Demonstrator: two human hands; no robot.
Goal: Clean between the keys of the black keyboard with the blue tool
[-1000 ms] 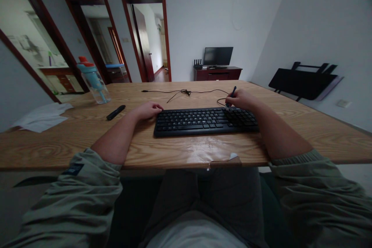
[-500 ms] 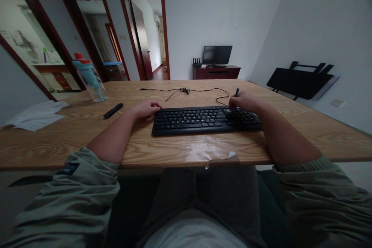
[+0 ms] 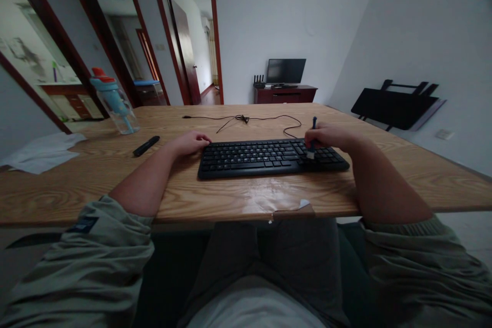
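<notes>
A black keyboard [image 3: 249, 159] lies flat on the wooden table in front of me. My left hand [image 3: 191, 143] rests at its upper left corner, the curled fingers holding that corner. In my right hand [image 3: 326, 136] is a small brush [image 3: 313, 147] with a blue handle and pale bristles, gripped upright between closed fingers. The bristles point down onto the keys near the right end of the keyboard, by the number pad. My right hand hides part of those keys.
The keyboard's black cable [image 3: 265, 119] lies behind it, bundled in the middle. To the left are a dark marker-like object [image 3: 146, 146], a clear bottle [image 3: 115, 102] with a red lid and white tissues [image 3: 42, 151]. Torn film [image 3: 294, 211] marks the table's front edge.
The brush has shifted slightly right and stands more upright, its bristles now more visible on the keys. My left hand stays at the keyboard's corner. The whole view has shifted slightly.
</notes>
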